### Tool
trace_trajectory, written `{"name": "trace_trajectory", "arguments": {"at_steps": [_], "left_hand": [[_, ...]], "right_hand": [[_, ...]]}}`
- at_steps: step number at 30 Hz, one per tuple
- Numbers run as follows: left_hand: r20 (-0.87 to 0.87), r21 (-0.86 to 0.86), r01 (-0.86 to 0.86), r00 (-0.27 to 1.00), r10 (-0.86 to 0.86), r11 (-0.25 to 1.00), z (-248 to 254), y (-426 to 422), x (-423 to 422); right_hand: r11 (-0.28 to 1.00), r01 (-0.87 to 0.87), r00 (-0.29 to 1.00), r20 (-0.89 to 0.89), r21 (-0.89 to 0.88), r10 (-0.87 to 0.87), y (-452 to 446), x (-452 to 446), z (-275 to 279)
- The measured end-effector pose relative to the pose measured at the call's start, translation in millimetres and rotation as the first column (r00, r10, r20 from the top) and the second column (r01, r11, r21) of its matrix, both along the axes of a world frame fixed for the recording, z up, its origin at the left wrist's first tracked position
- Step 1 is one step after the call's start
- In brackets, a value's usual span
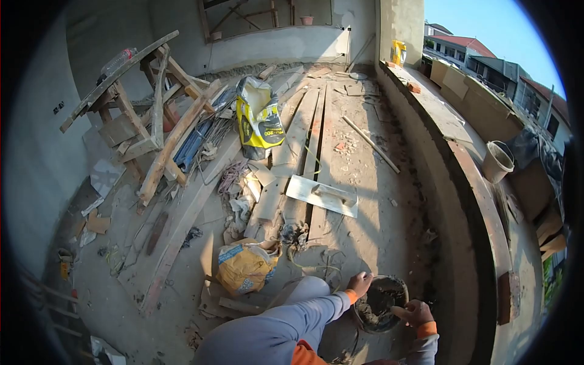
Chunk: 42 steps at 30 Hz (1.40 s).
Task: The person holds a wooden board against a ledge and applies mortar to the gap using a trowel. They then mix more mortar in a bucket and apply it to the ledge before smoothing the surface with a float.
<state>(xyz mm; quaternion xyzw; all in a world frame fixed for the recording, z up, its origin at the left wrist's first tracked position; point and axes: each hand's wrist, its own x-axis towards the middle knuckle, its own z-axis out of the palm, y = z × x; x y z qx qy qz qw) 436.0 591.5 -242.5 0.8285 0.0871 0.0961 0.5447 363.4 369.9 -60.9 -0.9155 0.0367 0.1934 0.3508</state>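
Observation:
A round bucket [396,282] of dark, wet-looking mortar [380,302] stands on the floor between my hands. My left hand [359,284] is closed at the bucket's upper left rim and appears to grip it. On the opposite side, my right hand [417,313] is closed over the rim. A pale, short piece like a tool handle shows at its fingers, its far end lost in the mortar, so I cannot make out its kind. Farther off lies a flat plastering float [322,194] with its handle upward.
A yellow paper sack [248,266] sits left of my knee. Beyond it are long planks [298,143], an opened yellow-black bag [258,118] and a wooden trestle [159,103]. A low wall [453,182] runs along the right, with a pail [497,162] on it.

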Motion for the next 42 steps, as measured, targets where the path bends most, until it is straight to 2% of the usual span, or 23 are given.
{"name": "trace_trajectory", "arguments": {"at_steps": [1,3,4,5,6,7,8,11,12,16,17,18,22,24,27,30,33,35,37,39,40,42], "left_hand": [[-0.009,-0.008,0.013,1.000,-0.014,1.000,1.6,-1.7,-0.7],[0.002,-0.009,0.001,1.000,-0.001,1.000,-1.3,-3.2,4.0],[0.010,-0.010,-0.018,1.000,0.018,1.000,-3.9,-3.8,4.7],[0.007,-0.012,-0.018,1.000,0.018,1.000,-6.5,-2.7,4.7],[-0.034,-0.049,-0.006,0.999,0.004,0.999,-6.9,0.8,7.9],[-0.077,-0.090,0.004,0.997,-0.011,0.996,-4.2,3.4,7.6],[-0.111,-0.055,-0.012,0.994,0.006,0.998,-1.1,5.7,8.5],[-0.094,0.017,-0.087,0.992,0.089,0.996,-20.4,7.9,15.8],[-0.138,0.028,-0.069,0.988,0.072,0.997,-25.2,11.7,18.0],[-0.130,0.095,-0.080,0.987,0.092,0.992,-38.8,14.1,21.4],[-0.192,0.083,-0.065,0.978,0.080,0.994,-40.7,15.0,22.0],[-0.250,0.072,-0.052,0.966,0.068,0.996,-37.1,17.4,23.2],[-0.260,0.072,-0.036,0.964,0.054,0.997,-35.6,19.1,21.3],[-0.184,0.037,-0.065,0.980,0.071,0.997,-39.4,17.4,22.2],[-0.219,0.041,-0.070,0.973,0.077,0.997,-36.5,16.4,23.0],[-0.175,0.047,-0.080,0.981,0.087,0.996,-34.4,16.9,22.6],[-0.176,0.080,-0.064,0.981,0.077,0.995,-34.0,18.9,23.8],[-0.239,0.025,-0.026,0.970,0.031,0.999,-23.7,19.9,20.6],[-0.218,0.059,-0.029,0.975,0.041,0.998,-30.9,19.7,23.0],[-0.271,-0.063,-0.005,0.962,-0.012,0.998,-26.0,20.0,23.0],[-0.175,-0.024,0.005,0.985,-0.009,1.000,-24.9,18.9,21.6],[-0.124,0.000,0.007,0.992,-0.007,1.000,-29.4,15.2,22.6]], "right_hand": [[1.000,0.002,1.000,-0.002,-0.004,-0.002,5.1,2.3,5.3],[0.969,0.092,0.988,0.100,0.230,-0.118,10.0,8.9,2.9],[0.904,0.126,0.982,0.077,0.410,-0.171,9.0,14.6,-16.7],[0.900,0.103,0.977,0.129,0.424,-0.173,8.3,18.0,-33.3],[0.929,0.034,0.961,0.243,0.369,-0.132,11.5,20.6,-48.9],[0.952,-0.029,0.933,0.350,0.304,-0.083,26.1,15.2,-35.6],[0.991,-0.078,0.902,0.432,0.110,0.023,35.6,7.7,-15.5],[0.992,-0.111,0.862,0.503,0.064,0.064,43.6,6.2,-30.3],[0.991,-0.115,0.860,0.507,0.068,0.065,46.3,7.8,-29.9],[0.988,-0.116,0.829,0.558,0.099,0.042,51.4,8.5,-35.3],[0.989,-0.113,0.812,0.583,0.095,0.037,51.2,7.1,-38.1],[0.989,-0.109,0.814,0.580,0.096,0.034,52.5,7.0,-39.4],[0.992,-0.123,0.803,0.591,0.028,0.083,57.7,5.0,-34.4],[0.991,-0.127,0.782,0.618,0.030,0.082,57.6,5.8,-34.9],[0.993,-0.086,0.798,0.603,0.076,0.023,56.6,8.1,-44.3],[0.999,0.039,0.850,0.525,0.017,-0.042,55.7,8.0,-47.9],[1.000,-0.015,0.837,0.547,-0.004,0.014,57.3,5.6,-37.3],[1.000,0.005,0.830,0.558,-0.007,-0.001,54.1,6.2,-43.7],[0.999,0.033,0.842,0.540,-0.023,-0.016,54.8,3.2,-34.1],[0.999,0.030,0.845,0.534,0.021,-0.037,51.5,2.1,-35.6],[0.999,0.030,0.832,0.553,0.033,-0.043,49.9,1.7,-37.0],[0.999,0.029,0.819,0.572,0.040,-0.047,45.7,-0.1,-36.0]]}}
